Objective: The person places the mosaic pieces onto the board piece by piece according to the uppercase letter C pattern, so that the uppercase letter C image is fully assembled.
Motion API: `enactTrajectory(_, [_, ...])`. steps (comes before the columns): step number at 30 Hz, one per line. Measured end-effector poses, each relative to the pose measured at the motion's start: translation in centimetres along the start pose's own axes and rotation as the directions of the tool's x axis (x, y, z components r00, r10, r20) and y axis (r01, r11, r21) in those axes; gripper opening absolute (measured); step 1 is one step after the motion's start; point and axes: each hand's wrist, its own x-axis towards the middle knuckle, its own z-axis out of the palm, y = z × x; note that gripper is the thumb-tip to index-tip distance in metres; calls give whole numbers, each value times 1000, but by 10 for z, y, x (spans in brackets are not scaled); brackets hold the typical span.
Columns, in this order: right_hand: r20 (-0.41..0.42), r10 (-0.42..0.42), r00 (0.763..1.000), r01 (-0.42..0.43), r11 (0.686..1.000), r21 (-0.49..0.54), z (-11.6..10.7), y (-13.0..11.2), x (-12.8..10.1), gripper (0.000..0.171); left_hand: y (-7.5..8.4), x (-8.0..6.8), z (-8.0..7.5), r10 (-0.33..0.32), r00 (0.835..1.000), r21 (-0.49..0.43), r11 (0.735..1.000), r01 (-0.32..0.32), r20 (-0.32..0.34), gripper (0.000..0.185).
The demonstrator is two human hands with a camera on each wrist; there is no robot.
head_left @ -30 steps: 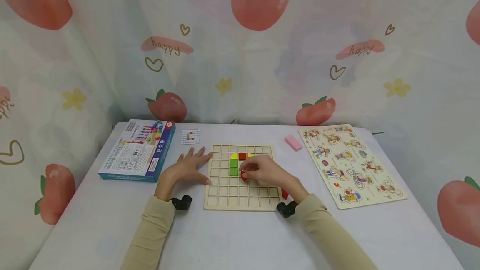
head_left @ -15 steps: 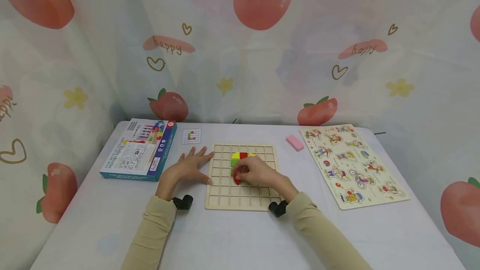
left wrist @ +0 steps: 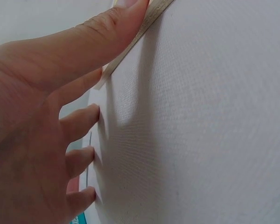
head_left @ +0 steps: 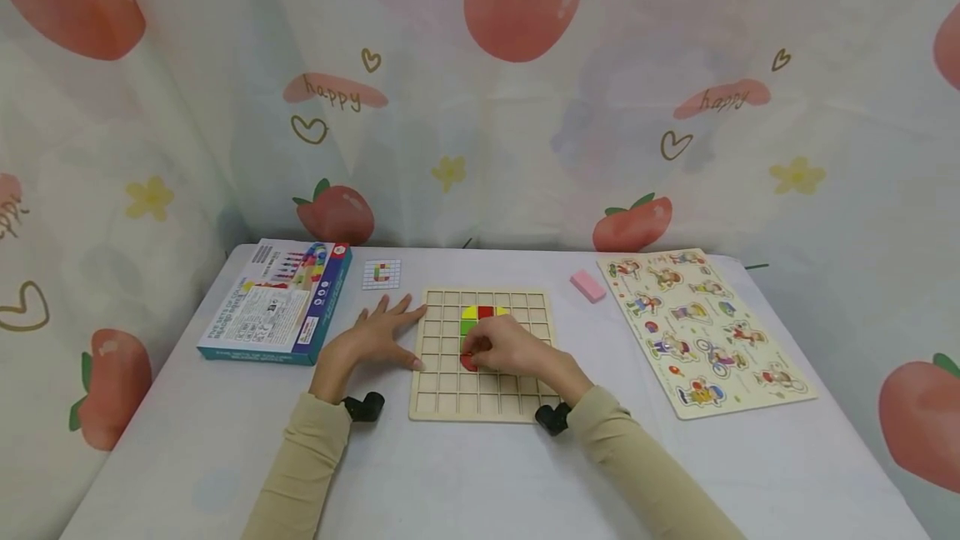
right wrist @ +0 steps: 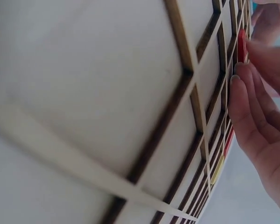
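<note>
Two hands work: left hand (head_left: 372, 338) lies flat, fingers spread, beside the grid board (head_left: 438, 394); right hand (head_left: 510, 348) pinches a red piece (head_left: 468, 362).

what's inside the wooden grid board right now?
In the wooden grid board: a yellow piece, a red square, a green piece, and a red piece pinched by the right hand. That hand covers the cells beneath it.

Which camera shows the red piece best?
The head view: the red piece shows under the right hand on the grid board. The right wrist view shows only its thin edge. The left wrist view misses it.
</note>
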Motion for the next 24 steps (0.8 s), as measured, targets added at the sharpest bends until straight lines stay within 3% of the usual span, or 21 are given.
enactTrajectory(24, [55, 19, 998, -20, 1000, 19, -6, 0, -4, 15, 0, 0, 0, -4, 1000, 1, 1000, 4, 3, 97])
